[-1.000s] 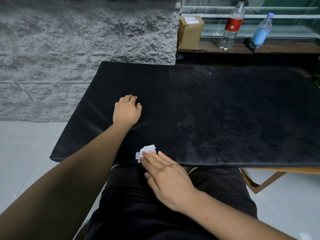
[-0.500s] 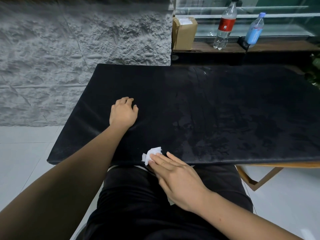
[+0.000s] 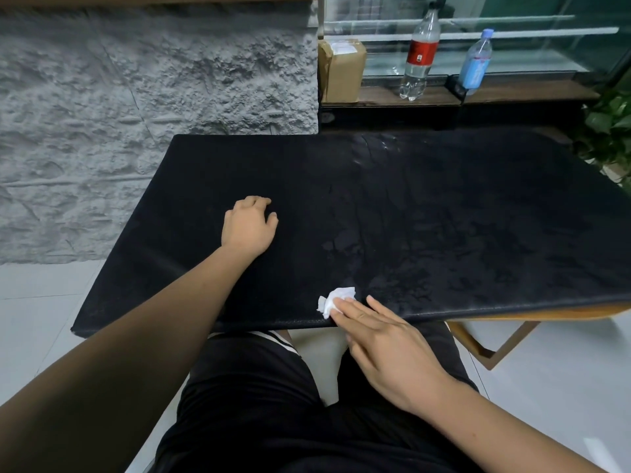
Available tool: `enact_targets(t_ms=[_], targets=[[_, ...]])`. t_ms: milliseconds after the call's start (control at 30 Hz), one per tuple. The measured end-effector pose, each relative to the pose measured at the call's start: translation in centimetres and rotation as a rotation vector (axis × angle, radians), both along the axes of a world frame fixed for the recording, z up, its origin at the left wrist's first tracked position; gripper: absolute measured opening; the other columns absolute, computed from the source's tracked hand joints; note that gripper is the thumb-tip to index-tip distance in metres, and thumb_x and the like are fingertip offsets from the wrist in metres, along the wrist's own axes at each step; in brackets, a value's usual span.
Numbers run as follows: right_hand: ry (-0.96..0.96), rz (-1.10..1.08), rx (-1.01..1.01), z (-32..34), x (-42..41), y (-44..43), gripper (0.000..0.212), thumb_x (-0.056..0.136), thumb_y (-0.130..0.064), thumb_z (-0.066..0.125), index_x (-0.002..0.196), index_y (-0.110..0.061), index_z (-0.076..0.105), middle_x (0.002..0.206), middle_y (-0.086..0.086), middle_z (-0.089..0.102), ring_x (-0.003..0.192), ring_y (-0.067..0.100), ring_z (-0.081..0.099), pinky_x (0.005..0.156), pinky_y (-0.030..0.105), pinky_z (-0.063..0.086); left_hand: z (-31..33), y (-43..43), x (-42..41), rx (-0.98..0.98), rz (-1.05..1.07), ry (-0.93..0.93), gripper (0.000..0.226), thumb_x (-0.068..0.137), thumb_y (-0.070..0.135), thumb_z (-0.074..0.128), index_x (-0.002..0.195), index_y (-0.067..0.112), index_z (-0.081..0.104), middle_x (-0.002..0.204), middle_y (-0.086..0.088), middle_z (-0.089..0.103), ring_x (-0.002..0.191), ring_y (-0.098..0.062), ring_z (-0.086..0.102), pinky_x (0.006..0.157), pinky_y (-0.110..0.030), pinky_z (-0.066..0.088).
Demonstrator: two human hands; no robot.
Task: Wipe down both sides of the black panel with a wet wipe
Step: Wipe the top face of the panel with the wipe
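Evidently mid-wipe on the top face, the right hand [image 3: 382,339] pressed the wet wipe [image 3: 336,299] flat-fingered onto the black panel [image 3: 444,216], whose near edge lay under those fingers, while the left hand [image 3: 249,227] rested on it farther out, loosely curled and empty; the next stroke probably needed the same steadying.

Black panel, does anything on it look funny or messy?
Yes. The black panel has darker blotches and streaks across its middle and right part, likely damp from the wet wipe under the right hand. The left part looks even.
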State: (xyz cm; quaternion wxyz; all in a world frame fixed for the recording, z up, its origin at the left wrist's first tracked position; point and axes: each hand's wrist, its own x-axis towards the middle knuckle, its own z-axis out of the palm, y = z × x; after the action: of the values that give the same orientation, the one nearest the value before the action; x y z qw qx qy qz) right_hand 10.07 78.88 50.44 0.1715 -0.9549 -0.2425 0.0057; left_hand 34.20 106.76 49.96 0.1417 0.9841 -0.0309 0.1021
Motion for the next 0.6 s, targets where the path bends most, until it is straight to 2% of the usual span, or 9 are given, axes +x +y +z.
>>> enact_targets(t_ms=[233,433,600], targets=[[-0.043,-0.103,0.05,-0.4,-0.1,-2.2,0.05,0.108,-0.03,0.039,0.158,-0.031,0.046,0.165,-0.018,0.036,0.153,-0.01,0.019,0.13,0.029,0.016,-0.8,-3.4,-1.0,-0.014,-0.065,0.012,0.048,0.106,0.042,0.049,0.149,0.021,0.055,0.15,0.001,0.054,0.139,-0.024,0.047,0.112,-0.043,0.037],[-0.053,-0.192,0.081,-0.5,-0.2,-4.6,0.048,0.108,-0.024,0.046,0.156,-0.031,0.049,0.164,-0.019,0.038,0.151,-0.011,0.022,0.129,0.031,0.02,-1.5,-3.7,-1.6,-0.017,-0.06,0.007,0.049,0.107,0.044,0.046,0.149,0.022,0.055,0.156,0.001,0.049,0.144,-0.023,0.043,0.117,-0.044,0.034],[-0.059,-0.27,0.103,-0.4,-0.3,-6.2,0.047,0.108,-0.021,0.05,0.155,-0.03,0.051,0.162,-0.021,0.038,0.15,-0.013,0.022,0.129,0.023,0.014,-1.6,-3.8,-1.9,-0.012,-0.047,0.001,0.05,0.107,0.045,0.043,0.15,0.022,0.054,0.158,0.001,0.048,0.145,-0.023,0.042,0.118,-0.044,0.033]])
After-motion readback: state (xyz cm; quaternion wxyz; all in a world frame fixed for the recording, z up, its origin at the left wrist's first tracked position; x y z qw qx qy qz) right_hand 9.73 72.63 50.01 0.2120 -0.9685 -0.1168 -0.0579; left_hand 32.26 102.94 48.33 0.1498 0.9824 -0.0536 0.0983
